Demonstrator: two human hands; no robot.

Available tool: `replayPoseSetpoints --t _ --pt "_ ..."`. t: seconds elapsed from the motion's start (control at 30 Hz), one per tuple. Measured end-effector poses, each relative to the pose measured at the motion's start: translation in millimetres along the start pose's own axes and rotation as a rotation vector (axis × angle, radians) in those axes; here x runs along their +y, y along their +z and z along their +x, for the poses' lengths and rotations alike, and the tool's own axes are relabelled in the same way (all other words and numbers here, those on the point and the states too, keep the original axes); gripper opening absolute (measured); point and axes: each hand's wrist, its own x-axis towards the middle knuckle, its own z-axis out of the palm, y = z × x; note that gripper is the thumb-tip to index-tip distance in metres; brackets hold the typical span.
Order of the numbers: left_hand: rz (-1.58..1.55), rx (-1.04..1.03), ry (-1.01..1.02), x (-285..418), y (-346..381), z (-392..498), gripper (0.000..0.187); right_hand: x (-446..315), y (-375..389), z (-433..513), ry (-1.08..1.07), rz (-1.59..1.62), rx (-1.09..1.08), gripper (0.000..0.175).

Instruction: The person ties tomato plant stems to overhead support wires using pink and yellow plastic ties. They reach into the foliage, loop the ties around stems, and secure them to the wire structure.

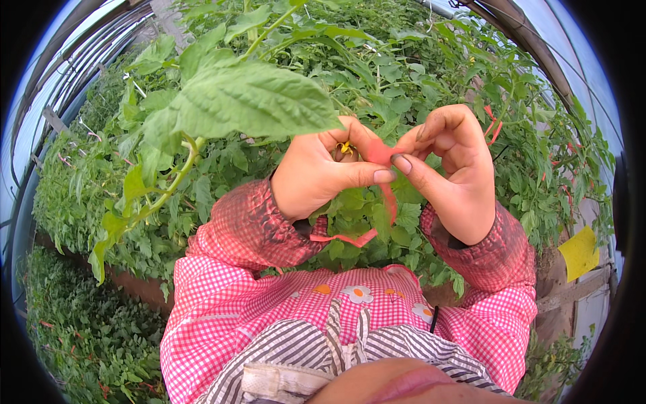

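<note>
Both hands are raised close together in front of tomato plants. My left hand point(335, 166) pinches a red plastic ribbon point(387, 194) between thumb and fingers, and a small yellow tomato flower point(346, 148) shows inside its curled fingers. From the right, my right hand point(451, 169) grips the same ribbon with thumb and fingertips, almost touching the left fingertips. The ribbon's tail hangs below the hands. A further piece of red ribbon point(353, 238) lies by the left cuff. One large tomato leaf point(252, 101) partly covers the top of my left hand.
Dense tomato plants point(222, 156) surround the hands, some tied with red ribbon point(493, 126). A thick stem point(176, 177) arches close on the left. At the right hangs a yellow card point(580, 254). Curved greenhouse bars point(535, 45) and plastic film rise along both sides.
</note>
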Motion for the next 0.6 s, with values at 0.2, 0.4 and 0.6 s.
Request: replayPoseSetpoints --t 0.2,0.4,0.6 --pt "-0.087 0.015 0.017 4.2 1.8 -2.3 0.035 0.8 -1.9 1.3 0.006 0.033 0.011 0.031" --pt "-0.076 -0.048 -0.028 8.8 1.1 -1.7 0.023 0.0 -3.2 0.3 0.019 0.031 -0.001 0.033" --pt "-0.048 -0.032 0.026 9.4 1.2 -3.1 0.014 3.9 0.8 -0.4 -0.007 0.0 -0.002 0.035"
